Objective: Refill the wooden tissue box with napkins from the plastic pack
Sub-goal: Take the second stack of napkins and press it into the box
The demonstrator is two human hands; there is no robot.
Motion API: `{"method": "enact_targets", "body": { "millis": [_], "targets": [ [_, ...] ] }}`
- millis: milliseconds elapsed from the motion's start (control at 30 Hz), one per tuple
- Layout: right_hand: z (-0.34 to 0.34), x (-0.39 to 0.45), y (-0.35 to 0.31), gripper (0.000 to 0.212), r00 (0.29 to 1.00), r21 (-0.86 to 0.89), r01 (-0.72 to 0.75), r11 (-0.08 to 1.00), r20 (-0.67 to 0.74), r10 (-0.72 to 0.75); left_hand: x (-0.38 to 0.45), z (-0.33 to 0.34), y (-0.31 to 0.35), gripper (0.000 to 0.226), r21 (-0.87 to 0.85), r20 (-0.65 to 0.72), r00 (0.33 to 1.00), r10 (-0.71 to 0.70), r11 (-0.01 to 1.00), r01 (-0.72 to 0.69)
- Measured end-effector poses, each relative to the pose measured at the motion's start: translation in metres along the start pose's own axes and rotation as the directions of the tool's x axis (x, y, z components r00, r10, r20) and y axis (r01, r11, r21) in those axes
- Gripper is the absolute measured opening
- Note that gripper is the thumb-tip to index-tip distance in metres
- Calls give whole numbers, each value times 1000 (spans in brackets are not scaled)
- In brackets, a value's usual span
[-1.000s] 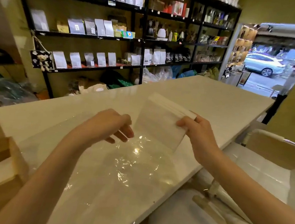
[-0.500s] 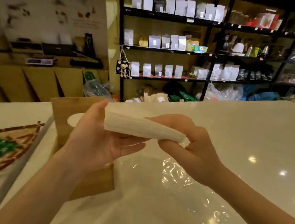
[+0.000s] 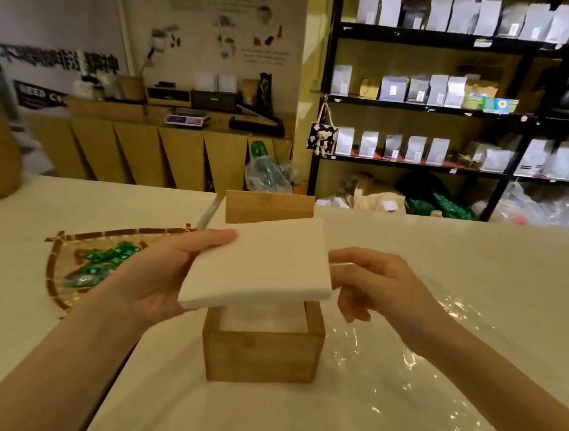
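Note:
A white stack of napkins (image 3: 265, 265) hovers flat just above the open wooden tissue box (image 3: 260, 354) in the middle of the counter. My left hand (image 3: 164, 273) grips the stack's left edge, thumb on top. My right hand (image 3: 370, 284) touches its right edge with fingertips; whether it grips is unclear. White napkins show inside the box. The box's wooden lid (image 3: 269, 209) stands upright behind the stack. The clear plastic pack (image 3: 399, 380) lies crumpled on the counter right of the box.
A woven bamboo tray (image 3: 65, 265) with several green packets lies left of the box on the white counter (image 3: 462, 251). Black shelves (image 3: 457, 110) with bags stand behind the counter, and a wooden sideboard (image 3: 165, 150) stands at the back left.
The view swung left from the plastic pack to the box. The napkin stack moved from in front of me to flat above the open box, held at both edges.

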State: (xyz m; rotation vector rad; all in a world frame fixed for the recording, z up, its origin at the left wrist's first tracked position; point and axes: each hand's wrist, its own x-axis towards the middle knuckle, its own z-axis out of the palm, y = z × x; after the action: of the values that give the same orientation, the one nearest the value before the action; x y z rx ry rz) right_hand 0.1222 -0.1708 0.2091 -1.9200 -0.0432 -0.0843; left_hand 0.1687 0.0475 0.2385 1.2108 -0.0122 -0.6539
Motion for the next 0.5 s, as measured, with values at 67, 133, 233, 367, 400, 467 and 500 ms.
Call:
{"method": "enact_targets", "body": {
  "millis": [67, 133, 233, 367, 400, 467, 500],
  "targets": [
    [6, 5, -6, 27, 978, 181, -175, 968, 142, 151, 3, -4, 0, 35, -40, 24, 1000, -17, 999, 18],
    [12, 10, -8, 37, 949, 329, -282, 901, 234, 211, 8, -8, -3, 39, -56, 40, 998, -43, 997, 46],
    [14, 22, -4, 49, 929, 430, -358, 829, 254, 270, 16, -15, -9, 43, -23, 50, 996, -77, 997, 78],
    [9, 30, 1, 30, 960, 315, -263, 912, 175, 217, 27, -18, -14, 41, 61, 9, 998, -60, 996, 59],
    [9, 30, 2, 22, 969, 240, -225, 944, 156, 191, 28, -17, -14, 36, 88, -6, 999, -50, 995, 50],
    [7, 31, 4, 20, 978, 113, -176, 978, 133, 161, 30, -14, -15, 21, 160, -40, 999, -19, 987, 25],
    [7, 32, 5, 21, 980, 84, -165, 983, 125, 154, 30, -13, -15, 17, 218, -56, 998, 8, 976, 4]
  ]
}}
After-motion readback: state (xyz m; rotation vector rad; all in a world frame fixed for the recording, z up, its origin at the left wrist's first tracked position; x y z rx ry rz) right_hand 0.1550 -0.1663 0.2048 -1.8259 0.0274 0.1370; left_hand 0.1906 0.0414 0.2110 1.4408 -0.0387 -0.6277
